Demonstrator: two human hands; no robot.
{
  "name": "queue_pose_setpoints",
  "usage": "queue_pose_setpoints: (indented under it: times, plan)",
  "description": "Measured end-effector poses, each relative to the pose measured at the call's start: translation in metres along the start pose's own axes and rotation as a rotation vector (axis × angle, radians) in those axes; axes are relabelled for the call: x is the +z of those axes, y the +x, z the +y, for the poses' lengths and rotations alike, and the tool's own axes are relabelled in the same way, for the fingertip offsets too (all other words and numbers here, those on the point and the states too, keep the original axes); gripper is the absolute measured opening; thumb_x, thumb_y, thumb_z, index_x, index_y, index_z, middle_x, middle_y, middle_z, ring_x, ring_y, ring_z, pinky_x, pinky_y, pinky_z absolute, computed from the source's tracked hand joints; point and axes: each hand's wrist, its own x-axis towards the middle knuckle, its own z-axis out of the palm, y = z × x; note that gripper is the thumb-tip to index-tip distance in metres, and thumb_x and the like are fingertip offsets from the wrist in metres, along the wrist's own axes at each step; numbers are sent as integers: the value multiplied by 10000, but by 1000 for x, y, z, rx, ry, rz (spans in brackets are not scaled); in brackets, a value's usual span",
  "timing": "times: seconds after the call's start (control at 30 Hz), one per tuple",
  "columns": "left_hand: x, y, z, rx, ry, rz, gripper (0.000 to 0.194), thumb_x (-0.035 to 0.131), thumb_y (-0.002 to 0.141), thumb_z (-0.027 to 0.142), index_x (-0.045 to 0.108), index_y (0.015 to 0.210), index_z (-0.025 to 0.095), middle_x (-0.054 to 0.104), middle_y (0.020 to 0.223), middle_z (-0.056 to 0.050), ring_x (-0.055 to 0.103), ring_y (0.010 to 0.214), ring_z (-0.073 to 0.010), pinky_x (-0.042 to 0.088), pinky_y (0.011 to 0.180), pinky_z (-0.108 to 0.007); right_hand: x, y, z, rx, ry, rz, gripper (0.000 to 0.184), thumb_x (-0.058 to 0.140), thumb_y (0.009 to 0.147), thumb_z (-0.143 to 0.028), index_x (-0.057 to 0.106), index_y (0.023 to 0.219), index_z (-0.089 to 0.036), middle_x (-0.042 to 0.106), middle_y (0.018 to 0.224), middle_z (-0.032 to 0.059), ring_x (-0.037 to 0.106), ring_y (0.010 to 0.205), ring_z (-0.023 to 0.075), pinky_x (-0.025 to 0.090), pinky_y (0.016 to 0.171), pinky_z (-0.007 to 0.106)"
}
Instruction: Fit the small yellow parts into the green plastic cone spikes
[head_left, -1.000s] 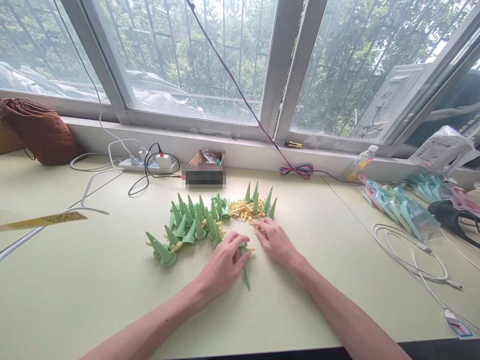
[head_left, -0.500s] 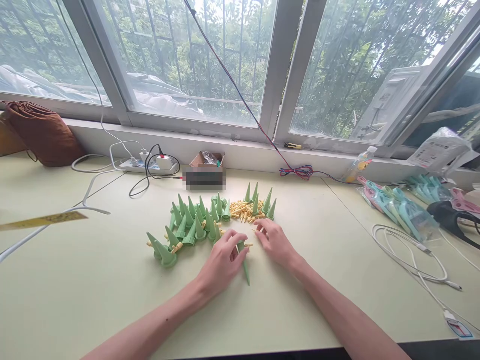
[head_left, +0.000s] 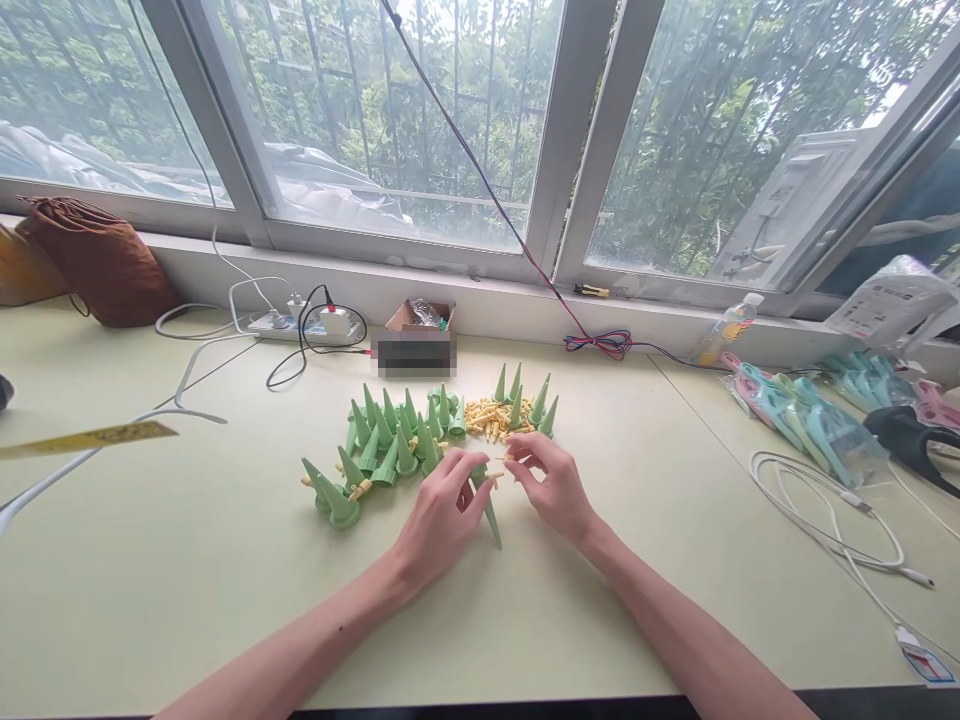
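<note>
My left hand point(head_left: 441, 505) is closed around a green plastic spike point(head_left: 491, 522), its pointed end tilted down toward me. From the spike's wide end a small yellow valve piece point(head_left: 495, 476) sticks out to the right. Just across from it, my right hand point(head_left: 553, 488) pinches a thin yellow part point(head_left: 505, 458) between thumb and fingertips; the two hands are a small gap apart. Behind them lies a heap of yellow plastic pieces point(head_left: 489, 422). Many green cone spikes point(head_left: 385, 430) stand or lie to the left, and several more point(head_left: 540, 398) stand beside the heap.
At the back are a small cardboard box point(head_left: 442, 318), a power strip point(head_left: 277, 328) with cables, and a coiled red-blue wire point(head_left: 600, 344). To the right lie a bottle point(head_left: 726, 330), bagged pastel plastic items point(head_left: 810, 420) and a white cable point(head_left: 817, 540). A brown drawstring bag point(head_left: 101, 262) sits far left.
My right hand has come up slightly from beside the heap, now showing the thin yellow part in its pinch. The spike in my left hand has tipped and risen slightly. The view has shifted a little.
</note>
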Motion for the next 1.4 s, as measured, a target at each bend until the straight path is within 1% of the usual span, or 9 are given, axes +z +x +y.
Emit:
queue_pose_setpoints:
  times: [0.23, 0.37, 0.5, 0.73, 0.83, 0.93, 1.07, 1.23, 1.4]
  plan:
    - [-2, -1, 2, 16, 13, 35, 135, 547, 959, 235, 560, 1093, 231, 547, 898, 13, 522, 531, -57, 482, 562, -222, -1, -1, -5, 12, 59, 63, 230, 572, 942, -241, 638, 1162, -239, 644, 975, 64, 647, 878, 187, 621, 741, 338]
    - [-2, -1, 1, 20, 21, 54, 153, 546, 960, 237, 549, 1113, 230, 561, 882, 10, 513, 523, -65, 481, 563, -231, 0, -2, -5, 19, 72, 61, 219, 576, 938, -256, 640, 1146, -227, 647, 968, 65, 651, 869, 185, 622, 761, 341]
    - [-1, -2, 0, 10, 21, 61, 173, 558, 955, 239, 530, 1125, 231, 586, 931, -2, 512, 525, -62, 479, 560, -229, 0, -1, -8, 15, 78, 59, 214, 580, 929, -254, 641, 1131, -218, 646, 943, 61, 652, 844, 179, 615, 780, 344]
    - [-1, -1, 1, 2, 12, 66, 166, 556, 954, 244, 528, 1116, 228, 586, 927, 1, 516, 523, -62, 472, 551, -227, -2, -1, -12, 12, 97, 50, 199, 591, 917, -247, 649, 1101, -201, 645, 915, 62, 646, 796, 171, 605, 760, 339]
    - [-1, -1, 2, 12, 7, 48, 155, 549, 958, 240, 537, 1112, 227, 567, 912, 6, 517, 529, -60, 468, 549, -221, -1, -1, -10, 30, 116, 3, 184, 596, 923, -279, 651, 1083, -207, 647, 923, 62, 652, 782, 168, 606, 729, 327]
    - [-1, -1, 2, 31, 5, 23, 151, 542, 962, 231, 561, 1112, 230, 548, 893, 12, 515, 540, -58, 468, 560, -216, 1, -2, -7, 42, 138, -45, 167, 597, 932, -314, 658, 1050, -213, 641, 889, 53, 648, 718, 156, 602, 648, 305]
    - [-1, -1, 3, 50, -7, 11, 121, 536, 963, 217, 591, 1070, 228, 542, 899, 14, 509, 541, -51, 466, 564, -212, 1, -2, -3, 33, 134, -62, 165, 594, 942, -342, 665, 1011, -210, 632, 846, 42, 624, 627, 138, 576, 572, 290]
    - [-1, -1, 4, 43, -3, -15, 153, 573, 929, 196, 591, 1076, 234, 532, 922, 10, 503, 563, -57, 465, 565, -215, 1, -1, -4, 29, 85, -72, 203, 591, 949, -374, 669, 907, -191, 650, 823, 41, 599, 592, 127, 534, 562, 277]
    - [0, -2, 1, 36, 24, -29, 199, 607, 900, 191, 583, 1091, 240, 523, 933, 9, 493, 582, -70, 468, 579, -231, 1, -1, -4, 16, 43, -87, 276, 576, 959, -394, 659, 804, -182, 606, 679, 12, 542, 528, 116, 477, 541, 268]
